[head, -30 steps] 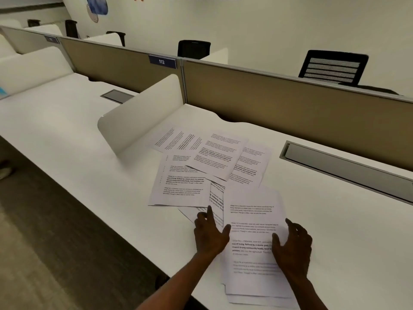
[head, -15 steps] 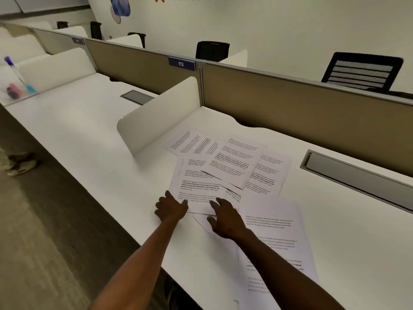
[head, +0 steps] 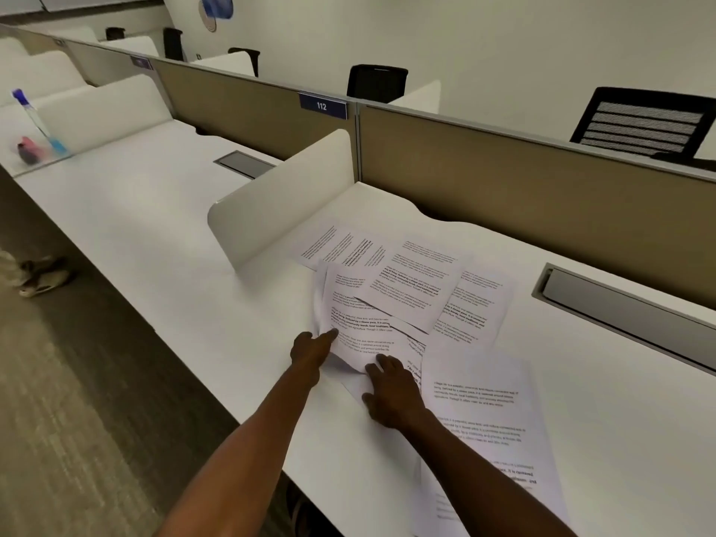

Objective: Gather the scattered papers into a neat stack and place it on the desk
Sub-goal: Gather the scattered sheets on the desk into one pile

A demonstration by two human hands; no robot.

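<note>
Several printed sheets (head: 410, 288) lie fanned and overlapping on the white desk (head: 162, 234). A gathered pile of sheets (head: 484, 420) lies nearer me on the right, partly under my right forearm. My left hand (head: 312, 348) pinches the left edge of the nearest scattered sheet (head: 360, 335), and that edge curls up off the desk. My right hand (head: 391, 393) lies flat with its fingers spread on the same sheet's lower corner. One sheet (head: 337, 246) sits furthest back by the divider, and another (head: 476, 304) sticks out to the right.
A white curved divider (head: 279, 199) stands just left of the papers. A tan partition (head: 542, 188) labelled 112 runs along the back. A grey cable tray (head: 620, 304) is sunk in the desk at right. Far left, a pen (head: 35, 122) stands in a clear holder. Shoes (head: 42, 277) lie on the floor.
Both hands left the gathered pile and reached forward-left to the scattered sheets. The nearest sheet's left edge is now lifted in my left hand.
</note>
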